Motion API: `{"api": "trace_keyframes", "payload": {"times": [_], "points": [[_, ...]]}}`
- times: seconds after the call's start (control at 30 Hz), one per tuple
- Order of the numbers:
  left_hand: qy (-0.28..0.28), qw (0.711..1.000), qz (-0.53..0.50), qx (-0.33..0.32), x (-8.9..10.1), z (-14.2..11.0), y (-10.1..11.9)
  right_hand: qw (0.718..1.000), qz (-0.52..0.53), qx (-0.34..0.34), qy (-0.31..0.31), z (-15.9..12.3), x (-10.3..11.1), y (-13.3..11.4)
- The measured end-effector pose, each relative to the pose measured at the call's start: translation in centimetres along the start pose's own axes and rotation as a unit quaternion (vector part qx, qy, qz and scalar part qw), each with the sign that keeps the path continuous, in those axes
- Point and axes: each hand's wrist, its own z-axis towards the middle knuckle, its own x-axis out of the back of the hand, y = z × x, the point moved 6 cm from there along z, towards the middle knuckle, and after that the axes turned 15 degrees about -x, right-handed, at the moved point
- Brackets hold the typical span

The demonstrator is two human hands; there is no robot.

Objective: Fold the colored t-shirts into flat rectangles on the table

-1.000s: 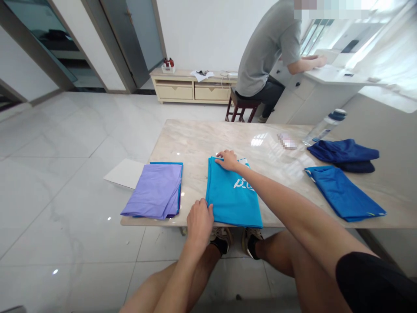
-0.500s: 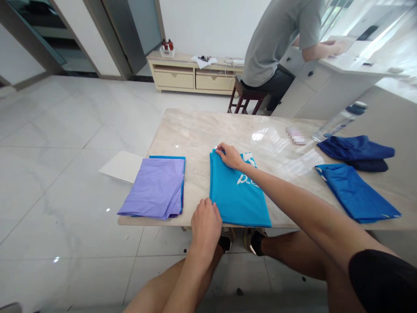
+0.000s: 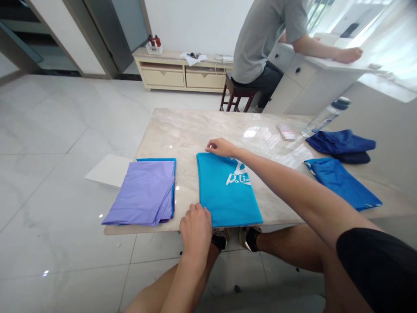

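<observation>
A folded turquoise cloth (image 3: 224,198), perhaps a shirt, lies in front of me with white lettering on its upper right part. At its far edge, my right hand (image 3: 222,147) has loosely bent fingers, with a gap showing between thumb and forefinger. My left hand (image 3: 196,226) has its bent fingers closed at the cloth's near left edge; the fingertips and thumb are partly hidden. To the left sits a folded lilac cloth (image 3: 141,189) on top of blue and purple ones.
On the marble-look table (image 3: 202,124), a folded blue cloth (image 3: 342,182), a crumpled navy cloth (image 3: 342,142) and a clear bottle (image 3: 325,118) are at right. A white sheet (image 3: 109,170) shows beyond the left edge. A person (image 3: 267,48) sits on a stool behind.
The turquoise cloth's left side now lies more evenly, and more lettering shows. My right hand has shifted slightly along the far edge. The whole view has swung a little.
</observation>
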Motion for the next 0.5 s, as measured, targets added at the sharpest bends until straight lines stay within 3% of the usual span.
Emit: {"api": "trace_keyframes", "payload": {"times": [0.17, 0.37, 0.5], "points": [[-0.012, 0.999, 0.033, -0.003, 0.3, -0.1, 0.2, 0.987, -0.081, -0.046, -0.128, 0.0, 3.3, 4.7], [-0.024, 0.998, 0.055, 0.009, 0.3, 0.1, 0.0, 0.97, -0.033, -0.082, -0.227, -0.6, 3.8, 8.6], [-0.032, 0.997, 0.074, 0.008, 0.0, 0.1, -0.3, 0.973, 0.039, -0.059, -0.218, -0.4, 3.9, 11.0]]}}
